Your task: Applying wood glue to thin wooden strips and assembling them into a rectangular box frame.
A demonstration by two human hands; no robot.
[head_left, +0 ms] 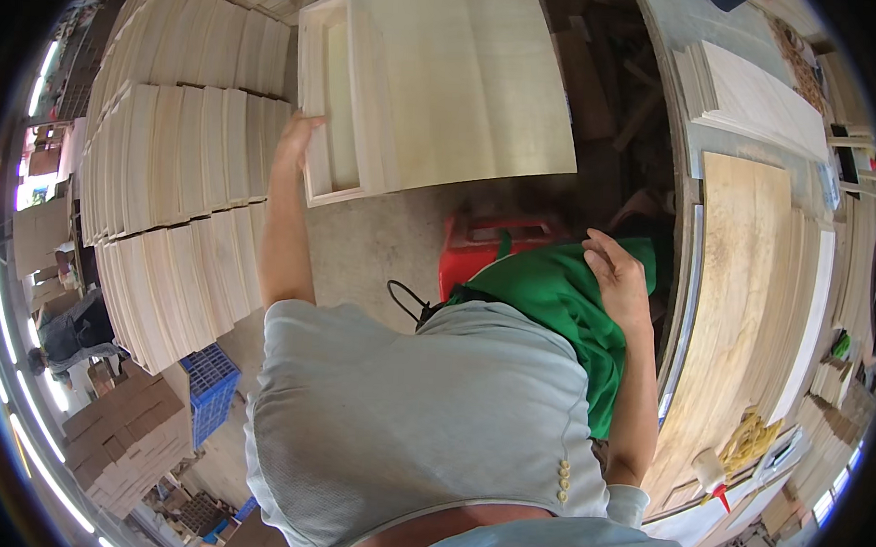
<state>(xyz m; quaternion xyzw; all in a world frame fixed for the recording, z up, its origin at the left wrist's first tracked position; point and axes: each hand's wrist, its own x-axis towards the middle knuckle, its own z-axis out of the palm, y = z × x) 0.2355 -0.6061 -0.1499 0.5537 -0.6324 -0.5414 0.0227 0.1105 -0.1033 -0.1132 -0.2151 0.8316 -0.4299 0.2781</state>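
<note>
The pale wooden shallow box (367,88) lay ahead of me, on the stack top, its long axis running away from me. My left hand (296,138) was nearer, fingers closed on its near-left edge; my right hand (616,280) rested loosely curled on green cloth (553,297).
</note>
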